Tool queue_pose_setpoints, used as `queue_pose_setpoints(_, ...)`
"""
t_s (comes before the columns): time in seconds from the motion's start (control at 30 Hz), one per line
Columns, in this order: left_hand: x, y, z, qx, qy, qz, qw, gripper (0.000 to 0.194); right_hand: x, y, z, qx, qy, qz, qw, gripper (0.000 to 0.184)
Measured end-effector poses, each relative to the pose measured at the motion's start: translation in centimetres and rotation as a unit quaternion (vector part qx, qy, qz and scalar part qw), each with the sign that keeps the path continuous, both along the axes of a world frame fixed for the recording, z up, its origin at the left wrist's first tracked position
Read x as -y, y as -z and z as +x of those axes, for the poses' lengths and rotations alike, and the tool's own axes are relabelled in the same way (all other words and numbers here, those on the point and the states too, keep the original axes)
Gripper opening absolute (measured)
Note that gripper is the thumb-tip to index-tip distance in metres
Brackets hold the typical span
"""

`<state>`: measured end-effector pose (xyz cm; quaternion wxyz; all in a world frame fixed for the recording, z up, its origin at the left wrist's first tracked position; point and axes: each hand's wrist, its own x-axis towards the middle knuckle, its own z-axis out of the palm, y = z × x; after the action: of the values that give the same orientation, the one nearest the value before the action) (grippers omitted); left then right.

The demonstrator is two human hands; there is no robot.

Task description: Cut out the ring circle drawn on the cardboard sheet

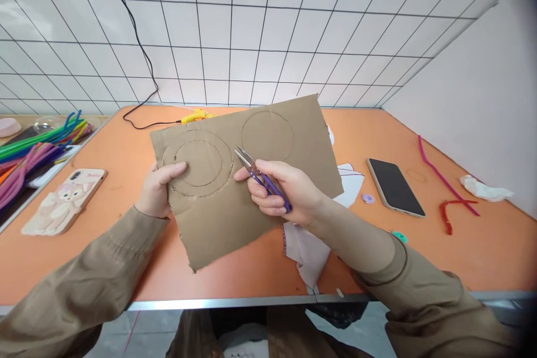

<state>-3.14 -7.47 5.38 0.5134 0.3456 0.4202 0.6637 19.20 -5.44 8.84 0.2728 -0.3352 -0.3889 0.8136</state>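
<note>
A piece of brown cardboard [235, 224] is held up over the orange table, with drawn circles on it. Two rings sit one inside the other at its left, and a single circle is at its upper middle. Part of the outer left ring looks cut, with a ragged line along its lower right. My left hand [157, 187] grips the cardboard's left edge, thumb on the front face. In my right hand [285, 187] is a pair of small purple-handled thread snips [264, 179], fingers wrapped round them. Their metal tips point up and left, in front of the cardboard between the circles.
Behind the cardboard lies a yellow glue gun [195, 116] with a black cord. Phones lie at left [65, 201] and right [396, 187]. Pale cloth [308, 249], red and pink pipe cleaners [444, 176] and crumpled tissue [486, 188] lie rightward. Colourful pipe cleaners [37, 151] fill the far left.
</note>
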Motion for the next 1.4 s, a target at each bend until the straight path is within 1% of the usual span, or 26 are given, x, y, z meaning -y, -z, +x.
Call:
queue_pose_setpoints(0.1, -0.6, -1.0, -0.4, -0.004, 0.000, 0.016, 1.000, 0.052, 0.1, -0.1, 0.0, 0.003, -0.005, -0.018, 1.000, 0.032)
queue_pose_setpoints(0.2, -0.7, -1.9, -0.4, 0.003, 0.004, 0.038, 0.999, 0.052, 0.1, -0.1, -0.1, -0.015, -0.006, -0.025, 1.000, 0.035)
queue_pose_setpoints(0.37, -0.8, -2.4, 0.0, 0.005, 0.029, 0.050, 0.998, 0.058, 0.1, -0.3, 0.0, -0.045, 0.000, -0.008, 0.999, 0.035)
queue_pose_setpoints(0.53, -1.0, -2.2, 0.2, -0.009, 0.052, 0.058, 0.997, 0.057, 0.2, -0.5, 0.0, -0.041, 0.005, -0.016, 0.999, 0.036)
queue_pose_setpoints(0.7, -0.6, -1.7, 0.3, -0.019, 0.027, 0.048, 0.998, 0.060, 0.1, -0.3, -0.1, -0.035, -0.002, -0.039, 0.999, 0.037)
queue_pose_setpoints(0.93, 0.1, -0.6, 0.5, -0.064, 0.036, 0.059, 0.996, 0.057, 0.5, 0.0, -0.5, -0.025, 0.012, -0.075, 0.997, 0.036)
queue_pose_setpoints(1.1, 0.4, -0.5, 0.8, -0.034, 0.025, 0.049, 0.998, 0.054, 0.8, 0.1, -0.4, -0.034, 0.013, -0.083, 0.996, 0.034)
queue_pose_setpoints(1.23, 0.2, -0.4, 0.8, -0.011, -0.005, 0.025, 1.000, 0.054, 0.8, 0.2, -0.4, -0.038, 0.002, -0.083, 0.996, 0.034)
queue_pose_setpoints(1.3, 0.2, -0.3, 0.7, -0.007, -0.015, 0.026, 1.000, 0.055, 0.8, 0.3, -0.4, -0.036, 0.003, -0.082, 0.996, 0.034)
queue_pose_setpoints(1.4, 0.1, -0.3, 0.7, -0.004, -0.012, 0.033, 0.999, 0.055, 0.8, 0.3, -0.4, -0.030, 0.006, -0.081, 0.996, 0.034)
